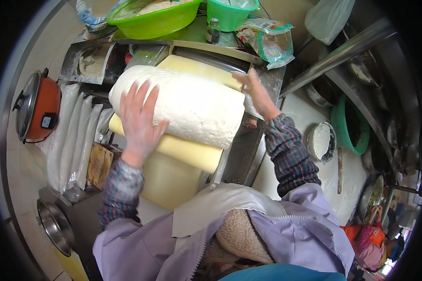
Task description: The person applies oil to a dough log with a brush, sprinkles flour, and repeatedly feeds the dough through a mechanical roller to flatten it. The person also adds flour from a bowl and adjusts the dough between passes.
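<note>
A thick white roll of dough (pixel 197 105) lies across what looks like a dough sheeting machine, on its pale yellow front roller or belt (pixel 190 152). Another yellow surface (pixel 193 68) shows behind the roll. My left hand (pixel 140 119) rests flat on the left part of the dough, fingers spread and dusted with flour. At the roll's right end, my right hand (pixel 256 91) is held with its fingers stretched out and nothing in them. Whether it touches the dough I cannot tell.
A green basin (pixel 154 28), a small glass bottle (pixel 213 33) and a plastic bag (pixel 267 40) sit behind the machine. Leftward are filled white sacks (pixel 70 137) and an orange cooker (pixel 44 105). On the right, a flour bowl (pixel 321 140) lies beyond a metal post (pixel 337 56); another person (pixel 371 246) is farther off.
</note>
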Available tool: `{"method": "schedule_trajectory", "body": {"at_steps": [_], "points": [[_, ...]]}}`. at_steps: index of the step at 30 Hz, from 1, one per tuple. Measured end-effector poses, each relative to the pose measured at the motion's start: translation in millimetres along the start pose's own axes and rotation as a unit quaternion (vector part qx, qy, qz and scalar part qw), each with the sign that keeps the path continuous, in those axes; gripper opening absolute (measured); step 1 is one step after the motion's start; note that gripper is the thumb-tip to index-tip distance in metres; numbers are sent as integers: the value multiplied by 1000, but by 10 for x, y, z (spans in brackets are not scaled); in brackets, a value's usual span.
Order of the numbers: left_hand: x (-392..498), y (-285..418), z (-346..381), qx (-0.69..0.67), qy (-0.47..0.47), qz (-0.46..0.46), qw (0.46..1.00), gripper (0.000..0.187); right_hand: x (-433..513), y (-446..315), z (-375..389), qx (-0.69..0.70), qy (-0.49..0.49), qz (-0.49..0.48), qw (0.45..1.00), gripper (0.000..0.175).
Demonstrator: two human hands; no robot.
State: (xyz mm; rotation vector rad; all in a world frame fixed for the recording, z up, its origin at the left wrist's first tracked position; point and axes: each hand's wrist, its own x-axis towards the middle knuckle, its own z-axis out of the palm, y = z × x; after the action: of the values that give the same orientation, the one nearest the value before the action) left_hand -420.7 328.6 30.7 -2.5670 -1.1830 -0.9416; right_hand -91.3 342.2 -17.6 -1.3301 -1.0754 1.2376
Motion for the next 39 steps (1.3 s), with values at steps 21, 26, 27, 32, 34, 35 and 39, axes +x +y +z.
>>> {"method": "schedule_trajectory", "body": {"at_steps": [21,26,27,32,34,35,39], "points": [[-3184,-83,185,-261,-213,-382,861,99,-1606,871,-2033,-357,402,-40,842,23],[-2516,232,1206,-4,-425,-198,883,86,-1544,1737,-3435,-334,467,45,818,23],[-2361,171,1262,-40,-448,-206,869,81,-1522,1886,-3624,-367,427,111,819,25],[-2060,-155,1168,-295,-384,-242,841,60,-1686,2147,-4244,-766,201,297,534,22],[-2274,3,989,-98,-283,-139,944,55,-1798,2066,-4184,-609,246,131,743,30],[-2422,169,931,-78,-325,-181,925,65,-1924,1927,-4111,-474,220,52,851,41],[-2998,796,578,-9,-315,-206,926,79,-1848,1747,-2896,-250,25,-30,967,36]]}}
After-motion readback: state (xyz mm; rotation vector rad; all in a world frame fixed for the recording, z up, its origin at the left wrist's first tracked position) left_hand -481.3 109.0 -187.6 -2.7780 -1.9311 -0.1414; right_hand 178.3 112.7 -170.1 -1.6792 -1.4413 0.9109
